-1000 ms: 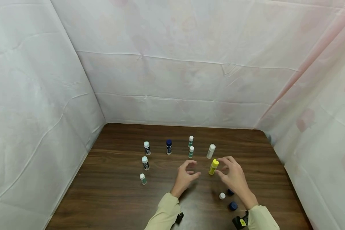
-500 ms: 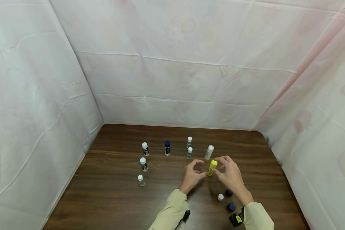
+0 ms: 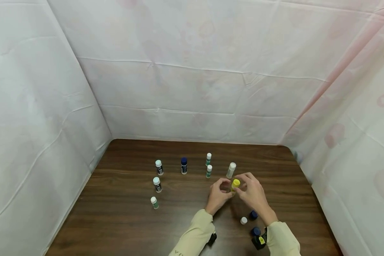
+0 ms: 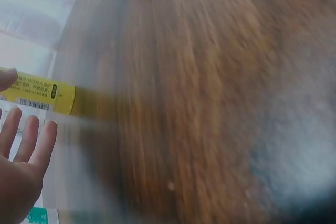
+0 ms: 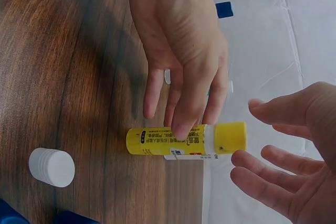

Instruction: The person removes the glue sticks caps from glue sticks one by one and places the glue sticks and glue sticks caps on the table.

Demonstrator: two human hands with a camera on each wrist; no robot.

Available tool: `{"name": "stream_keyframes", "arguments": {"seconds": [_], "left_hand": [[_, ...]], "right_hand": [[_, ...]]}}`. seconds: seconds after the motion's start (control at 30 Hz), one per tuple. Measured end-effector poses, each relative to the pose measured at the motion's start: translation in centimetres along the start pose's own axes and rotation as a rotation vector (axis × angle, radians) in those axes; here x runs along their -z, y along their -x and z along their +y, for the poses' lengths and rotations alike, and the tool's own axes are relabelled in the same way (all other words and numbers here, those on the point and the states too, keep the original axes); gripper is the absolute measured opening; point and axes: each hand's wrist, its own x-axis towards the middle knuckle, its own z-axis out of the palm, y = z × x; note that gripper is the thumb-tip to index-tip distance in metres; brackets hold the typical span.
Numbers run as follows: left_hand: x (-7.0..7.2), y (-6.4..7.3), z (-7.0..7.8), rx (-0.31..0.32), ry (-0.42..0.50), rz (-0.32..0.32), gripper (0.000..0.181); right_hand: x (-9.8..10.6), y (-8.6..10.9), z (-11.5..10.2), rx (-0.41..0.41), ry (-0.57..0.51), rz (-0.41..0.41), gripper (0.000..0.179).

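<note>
A yellow glue stick [image 3: 235, 184] stands upright on the table, its yellow cap [image 5: 231, 138] on top and a printed label with a barcode round the tube. My left hand [image 3: 219, 196] pinches the tube from the left. In the right wrist view its thumb [image 5: 181, 130] lies across the label, with the other fingers behind. My right hand [image 3: 253, 192] is at the cap from the other side, thumb and fingers spread around it. A gap shows between the right thumb [image 5: 265, 109] and the cap, while one fingertip comes right to the cap's edge.
Behind the glue stick stands a white one [image 3: 231, 170]. Two small green-labelled sticks [image 3: 209, 172] and a blue-capped stick [image 3: 184, 166] stand farther left. Several white-capped sticks [image 3: 157, 185] line the left side. A white ribbed cap [image 5: 51, 167] and two blue caps [image 3: 255, 231] lie near my right wrist.
My left hand has come rightward to the yellow glue stick and taken hold of its tube. The right hand has stayed beside the cap. The head view has shifted slightly.
</note>
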Motion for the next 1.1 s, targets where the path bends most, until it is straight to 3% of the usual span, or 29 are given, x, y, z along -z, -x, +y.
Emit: {"name": "stream_keyframes", "arguments": {"seconds": [0.37,0.53,0.83,1.1], "left_hand": [[-0.9,-0.5,0.3,0.032,-0.090,0.058,0.026],[-0.7,-0.6,0.5,-0.017,-0.086,0.059,0.025],[0.0,-1.2,1.8,-0.183,-0.180,0.061,0.029],[1.0,-1.0,3.1,-0.206,-0.215,0.027,0.029]], "right_hand": [[-0.8,-0.4,-0.4,-0.001,0.013,0.003,0.035],[-0.8,-0.5,-0.3,-0.010,0.036,0.010,0.036],[-0.6,-1.0,-0.3,-0.015,0.042,0.025,0.036],[-0.4,-1.2,-0.8,-0.007,0.024,0.031,0.023]]}}
